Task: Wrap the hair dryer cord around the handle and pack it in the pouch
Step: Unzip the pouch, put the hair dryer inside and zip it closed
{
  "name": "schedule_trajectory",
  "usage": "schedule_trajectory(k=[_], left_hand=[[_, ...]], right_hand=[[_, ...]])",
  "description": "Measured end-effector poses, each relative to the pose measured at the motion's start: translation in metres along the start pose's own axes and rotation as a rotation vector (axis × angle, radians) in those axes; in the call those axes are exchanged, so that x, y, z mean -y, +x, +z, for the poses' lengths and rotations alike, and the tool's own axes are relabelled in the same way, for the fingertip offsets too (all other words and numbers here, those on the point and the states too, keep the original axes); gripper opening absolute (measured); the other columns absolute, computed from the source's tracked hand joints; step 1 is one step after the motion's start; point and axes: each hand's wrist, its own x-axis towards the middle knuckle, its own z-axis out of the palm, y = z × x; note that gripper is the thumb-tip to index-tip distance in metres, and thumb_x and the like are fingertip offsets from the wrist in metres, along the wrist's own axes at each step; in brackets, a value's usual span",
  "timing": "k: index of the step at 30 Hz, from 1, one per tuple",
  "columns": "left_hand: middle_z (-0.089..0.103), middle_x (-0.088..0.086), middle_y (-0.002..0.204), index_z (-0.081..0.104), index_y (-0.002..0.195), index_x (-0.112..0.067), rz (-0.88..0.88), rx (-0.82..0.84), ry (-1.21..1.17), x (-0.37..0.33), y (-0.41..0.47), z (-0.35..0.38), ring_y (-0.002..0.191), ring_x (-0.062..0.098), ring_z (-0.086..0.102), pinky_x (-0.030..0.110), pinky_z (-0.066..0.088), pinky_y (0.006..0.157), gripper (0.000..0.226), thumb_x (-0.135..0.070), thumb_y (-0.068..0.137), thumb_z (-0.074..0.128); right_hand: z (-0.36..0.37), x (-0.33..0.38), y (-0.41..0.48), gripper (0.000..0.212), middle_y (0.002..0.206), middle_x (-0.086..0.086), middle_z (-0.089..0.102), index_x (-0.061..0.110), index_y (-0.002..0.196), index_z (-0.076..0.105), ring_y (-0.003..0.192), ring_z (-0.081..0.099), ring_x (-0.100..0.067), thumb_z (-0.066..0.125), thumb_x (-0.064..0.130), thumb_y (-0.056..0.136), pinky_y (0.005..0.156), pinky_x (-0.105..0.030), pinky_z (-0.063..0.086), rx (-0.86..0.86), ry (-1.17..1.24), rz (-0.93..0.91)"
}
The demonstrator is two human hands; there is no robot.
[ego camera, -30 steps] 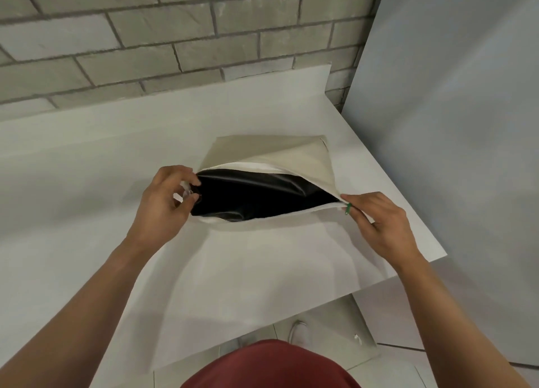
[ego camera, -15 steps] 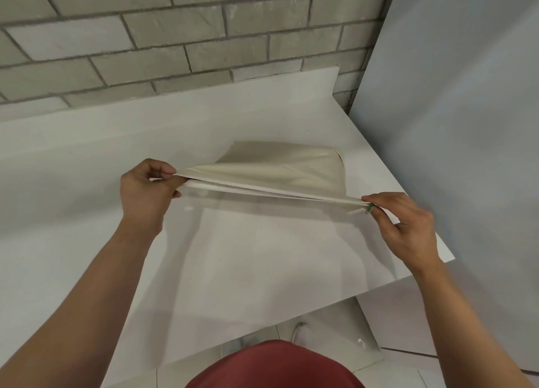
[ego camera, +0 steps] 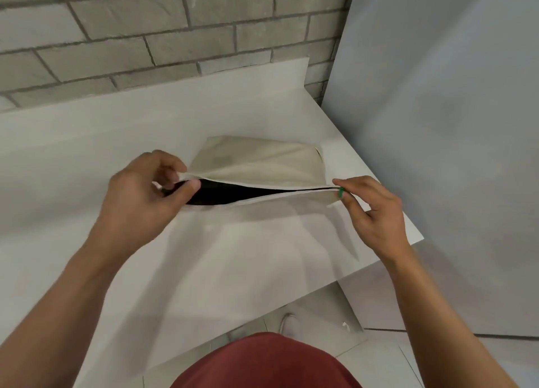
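I watch through the head camera as two bare hands stretch the mouth of a beige fabric pouch [ego camera: 259,160] just above a white table [ego camera: 87,166] set against a grey brick wall [ego camera: 145,37]. The left hand [ego camera: 140,195] pinches the pouch's left corner, thumb and fingers closed on the fabric edge; the right hand [ego camera: 373,210] pinches the right corner between thumb and forefinger, next to a small green tag [ego camera: 340,192], its other fingers loosely curled. The mouth gapes only on the left side, tapering to a closed seam toward the right, and a black shape [ego camera: 221,196] shows in the gap. I take that to be the hair dryer already inside, though from here I cannot tell dryer from dark lining, and no cord or handle is visible anywhere on the table. By my reading the wrapping and the loading are done, and what remains is closing the opening. I cannot make out what fastening the pouch has, if any. A large white panel [ego camera: 437,125] stands at the table's right end, and the person's red clothing [ego camera: 262,361] fills the bottom of the view.
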Motion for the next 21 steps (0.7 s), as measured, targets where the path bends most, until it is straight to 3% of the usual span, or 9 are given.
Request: schedule_trajectory(k=[3, 6, 9, 13, 17, 21], left_hand=[[0.068, -0.01, 0.076, 0.071, 0.087, -0.027, 0.176, 0.199, -0.141, -0.056, -0.016, 0.031, 0.076, 0.01, 0.065, 0.012, 0.047, 0.067, 0.02, -0.04, 0.081, 0.085], [0.066, -0.014, 0.076, 0.07, 0.085, -0.027, 0.349, 0.262, -0.113, -0.086, -0.018, 0.07, 0.074, 0.008, 0.064, 0.028, 0.053, 0.07, 0.034, -0.059, 0.078, 0.08], [0.061, -0.018, 0.078, 0.069, 0.089, -0.028, 0.385, 0.26, -0.004, -0.103, -0.011, 0.097, 0.069, 0.0, 0.056, 0.034, 0.055, 0.072, 0.041, -0.066, 0.078, 0.077], [0.064, -0.013, 0.079, 0.069, 0.085, -0.023, 0.441, 0.268, -0.024, -0.103, -0.001, 0.108, 0.07, 0.007, 0.059, 0.04, 0.056, 0.068, 0.034, -0.057, 0.084, 0.075], [0.068, -0.011, 0.08, 0.073, 0.088, -0.024, 0.467, 0.342, -0.018, -0.101, -0.001, 0.106, 0.073, 0.011, 0.064, 0.039, 0.055, 0.069, 0.027, -0.048, 0.094, 0.062], [0.067, -0.01, 0.079, 0.071, 0.09, -0.022, 0.437, 0.35, -0.034, -0.099, 0.004, 0.105, 0.072, 0.01, 0.06, 0.039, 0.053, 0.069, 0.013, -0.028, 0.096, 0.061]], right_hand=[[-0.005, 0.019, 0.006, 0.02, 0.102, 0.014, 0.075, 0.018, 0.11, 0.079, 0.097, 0.071, 0.0, 0.076, 0.005, 0.094, 0.08, -0.016, 0.053, -0.048, 0.055, 0.072], [-0.009, 0.036, 0.01, 0.022, 0.099, 0.02, 0.073, 0.028, 0.102, 0.077, 0.095, 0.07, 0.005, 0.081, 0.009, 0.09, 0.073, -0.012, 0.05, -0.077, 0.078, 0.121], [-0.014, 0.046, 0.011, 0.015, 0.099, 0.015, 0.074, 0.018, 0.102, 0.081, 0.094, 0.073, -0.005, 0.081, 0.008, 0.09, 0.076, -0.021, 0.055, -0.065, 0.074, 0.027], [-0.015, 0.049, 0.01, 0.013, 0.098, 0.012, 0.075, 0.011, 0.102, 0.082, 0.09, 0.074, -0.015, 0.08, 0.008, 0.089, 0.077, -0.033, 0.06, -0.058, 0.059, -0.045], [-0.016, 0.044, 0.009, 0.013, 0.095, 0.01, 0.076, 0.012, 0.101, 0.082, 0.088, 0.073, -0.015, 0.081, 0.014, 0.089, 0.077, -0.034, 0.059, -0.048, 0.059, -0.045], [-0.014, 0.039, 0.012, 0.013, 0.091, 0.009, 0.077, 0.014, 0.099, 0.082, 0.083, 0.07, -0.016, 0.081, 0.023, 0.09, 0.07, -0.035, 0.057, -0.04, -0.007, -0.072]])
